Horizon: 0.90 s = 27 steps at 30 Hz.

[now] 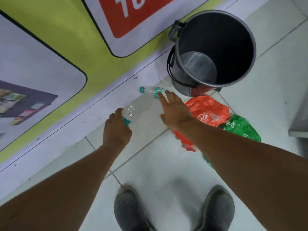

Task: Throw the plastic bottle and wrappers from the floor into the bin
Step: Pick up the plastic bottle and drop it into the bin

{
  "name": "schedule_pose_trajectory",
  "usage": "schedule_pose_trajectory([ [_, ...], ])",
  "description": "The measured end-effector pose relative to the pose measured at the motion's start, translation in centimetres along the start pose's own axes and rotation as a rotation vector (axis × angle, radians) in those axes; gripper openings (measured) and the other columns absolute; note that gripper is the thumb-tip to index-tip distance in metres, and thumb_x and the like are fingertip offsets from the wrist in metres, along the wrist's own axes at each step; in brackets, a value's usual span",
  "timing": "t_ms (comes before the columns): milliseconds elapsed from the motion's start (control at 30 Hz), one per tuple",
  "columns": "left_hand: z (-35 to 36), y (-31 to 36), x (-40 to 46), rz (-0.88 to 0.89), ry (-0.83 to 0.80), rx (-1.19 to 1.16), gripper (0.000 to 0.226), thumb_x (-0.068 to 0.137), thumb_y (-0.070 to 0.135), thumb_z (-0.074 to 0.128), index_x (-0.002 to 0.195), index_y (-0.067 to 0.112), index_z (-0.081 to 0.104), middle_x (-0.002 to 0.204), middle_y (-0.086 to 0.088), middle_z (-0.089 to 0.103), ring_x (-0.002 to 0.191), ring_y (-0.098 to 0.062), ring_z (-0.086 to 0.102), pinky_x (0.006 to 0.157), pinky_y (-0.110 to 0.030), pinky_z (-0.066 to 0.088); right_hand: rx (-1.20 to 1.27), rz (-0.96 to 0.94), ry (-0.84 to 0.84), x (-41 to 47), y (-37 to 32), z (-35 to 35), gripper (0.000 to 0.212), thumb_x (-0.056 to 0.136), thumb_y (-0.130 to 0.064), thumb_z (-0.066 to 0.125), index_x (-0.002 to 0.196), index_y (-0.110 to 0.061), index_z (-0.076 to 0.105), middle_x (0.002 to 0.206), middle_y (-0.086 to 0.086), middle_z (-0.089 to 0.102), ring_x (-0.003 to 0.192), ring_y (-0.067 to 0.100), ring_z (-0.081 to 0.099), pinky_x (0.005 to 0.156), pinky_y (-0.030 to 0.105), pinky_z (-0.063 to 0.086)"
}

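Observation:
My left hand (116, 129) is shut on a clear plastic bottle (130, 112) with a teal label, held just above the floor. A second clear bottle (150, 91) with a teal cap lies on the floor by the wall. My right hand (175, 110) is open, its fingertips reaching onto that bottle's label end. A red wrapper (208, 110) and a green wrapper (241, 127) lie on the tiles under and right of my right forearm. The dark grey bin (250, 35) stands open at the upper right, and looks bare inside.
A wall with yellow-green, red and white graphics (66, 39) runs along the left. My two grey shoes (175, 209) stand on the white tiles at the bottom. A grey metal edge (298, 124) juts in at the right. Another red scrap (200, 90) sits at the bin's base.

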<state>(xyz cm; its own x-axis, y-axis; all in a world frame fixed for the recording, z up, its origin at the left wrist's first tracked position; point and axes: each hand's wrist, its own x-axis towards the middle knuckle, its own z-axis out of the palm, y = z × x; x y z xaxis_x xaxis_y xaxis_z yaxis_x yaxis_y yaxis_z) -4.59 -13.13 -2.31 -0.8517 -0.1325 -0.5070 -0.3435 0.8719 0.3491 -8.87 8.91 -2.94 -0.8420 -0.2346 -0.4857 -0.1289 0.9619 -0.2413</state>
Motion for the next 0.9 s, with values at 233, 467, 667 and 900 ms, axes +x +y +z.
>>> schedule_pose_trajectory([
  [233, 0.2, -5.8, 2.4, -0.009, 0.019, 0.028, 0.072, 0.088, 0.009, 0.064, 0.154, 0.016, 0.036, 0.133, -0.02, 0.056, 0.121, -0.042, 0.055, 0.102, -0.047, 0.043, -0.124, 0.102, 0.04, 6.6, -2.1, 3.0, 0.087, 0.09, -0.013, 0.063, 0.161, -0.015, 0.013, 0.162, 0.019, 0.027, 0.149, 0.04, 0.025, 0.124, 0.057, 0.02],
  [467, 1.4, -6.2, 0.0, -0.019, -0.061, -0.027, 0.074, 0.091, 0.009, 0.064, 0.157, 0.015, 0.033, 0.141, -0.018, 0.055, 0.129, -0.039, 0.053, 0.108, -0.045, 0.042, -0.11, 0.036, 0.069, 2.4, -2.1, 5.2, 0.073, 0.087, 0.004, 0.055, 0.154, -0.011, 0.032, 0.134, 0.02, 0.056, 0.123, 0.043, 0.054, 0.117, 0.056, 0.033],
  [667, -2.5, -1.3, -3.1, -0.087, -0.026, -0.11, 0.075, 0.089, 0.008, 0.066, 0.157, 0.017, 0.034, 0.142, -0.014, 0.057, 0.131, -0.034, 0.055, 0.107, -0.04, 0.043, -0.03, 0.009, 0.121, -2.7, -3.0, -0.3, 0.072, 0.086, 0.003, 0.061, 0.152, -0.012, 0.037, 0.125, 0.016, 0.06, 0.114, 0.038, 0.058, 0.114, 0.053, 0.038],
  [900, -9.6, 7.6, -4.3, 0.018, 0.003, -0.11, 0.073, 0.087, 0.009, 0.065, 0.154, 0.02, 0.037, 0.134, -0.01, 0.06, 0.123, -0.031, 0.058, 0.099, -0.037, 0.044, 0.057, 0.053, 0.276, -7.7, -0.9, -11.4, 0.074, 0.084, -0.001, 0.062, 0.153, -0.015, 0.038, 0.131, 0.012, 0.056, 0.116, 0.035, 0.054, 0.107, 0.045, 0.043],
])
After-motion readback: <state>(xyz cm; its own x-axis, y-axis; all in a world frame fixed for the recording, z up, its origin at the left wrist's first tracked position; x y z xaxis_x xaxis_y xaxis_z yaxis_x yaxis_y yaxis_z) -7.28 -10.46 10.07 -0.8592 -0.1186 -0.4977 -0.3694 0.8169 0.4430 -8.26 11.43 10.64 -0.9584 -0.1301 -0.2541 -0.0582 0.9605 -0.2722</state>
